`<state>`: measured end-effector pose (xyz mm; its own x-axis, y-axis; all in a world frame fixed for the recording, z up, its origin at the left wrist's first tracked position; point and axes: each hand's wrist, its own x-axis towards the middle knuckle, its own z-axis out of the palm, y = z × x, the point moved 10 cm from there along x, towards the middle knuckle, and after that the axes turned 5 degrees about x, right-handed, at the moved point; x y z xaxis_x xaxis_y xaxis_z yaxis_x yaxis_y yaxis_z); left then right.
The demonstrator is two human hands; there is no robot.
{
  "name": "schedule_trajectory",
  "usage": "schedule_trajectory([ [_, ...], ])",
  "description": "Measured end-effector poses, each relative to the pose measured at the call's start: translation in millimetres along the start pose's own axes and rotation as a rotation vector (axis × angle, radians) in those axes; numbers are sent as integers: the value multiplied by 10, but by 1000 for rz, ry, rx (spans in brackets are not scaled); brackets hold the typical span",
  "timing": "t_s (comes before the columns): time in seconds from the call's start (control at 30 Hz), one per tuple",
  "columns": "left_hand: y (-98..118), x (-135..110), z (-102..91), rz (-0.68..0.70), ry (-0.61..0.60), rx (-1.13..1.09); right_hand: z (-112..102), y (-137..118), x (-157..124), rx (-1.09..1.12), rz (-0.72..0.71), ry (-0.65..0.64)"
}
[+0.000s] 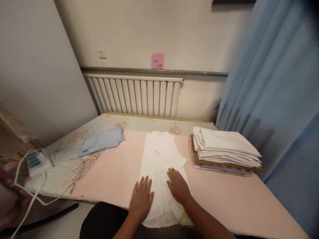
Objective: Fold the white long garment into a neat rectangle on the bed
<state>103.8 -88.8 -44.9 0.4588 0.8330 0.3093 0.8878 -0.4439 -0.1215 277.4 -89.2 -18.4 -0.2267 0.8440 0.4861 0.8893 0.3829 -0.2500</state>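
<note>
A white shirt [157, 166] lies on the pink cloth [112, 176], with its sides and a sleeve folded inward into a long strip. Its lower end hangs over the table's near edge. My left hand [142, 199] rests flat across the shirt's lower left edge, fingers stretched out and pointing away from me. On the right part of the shirt lies my right hand [178, 186], palm down with fingers extended, over the folded-in sleeve. Neither hand grips the fabric.
A stack of folded white cloths [224, 146] lies to the right on coloured fabrics. Folded blue clothing [103, 141] is at left. A white power strip [40, 161] with cable sits at the left edge. Behind are a radiator [139, 94] and, at right, a blue curtain [269, 83].
</note>
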Motion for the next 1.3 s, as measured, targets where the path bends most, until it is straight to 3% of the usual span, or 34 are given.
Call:
schedule_trajectory([
  [0.4, 58, -141, -191, 27, 131, 5, 14, -1, 15, -7, 23, -32],
  [0.9, 127, -340, -240, 41, 237, 109, -16, -1, 19, 23, 40, -28],
  [1.1, 100, -303, -206, 19, 199, 69, -43, -11, 36, 25, 44, -12],
  [1.3, -151, -30, -41, -45, 24, -2, -48, -3, 48, 32, 63, -14],
])
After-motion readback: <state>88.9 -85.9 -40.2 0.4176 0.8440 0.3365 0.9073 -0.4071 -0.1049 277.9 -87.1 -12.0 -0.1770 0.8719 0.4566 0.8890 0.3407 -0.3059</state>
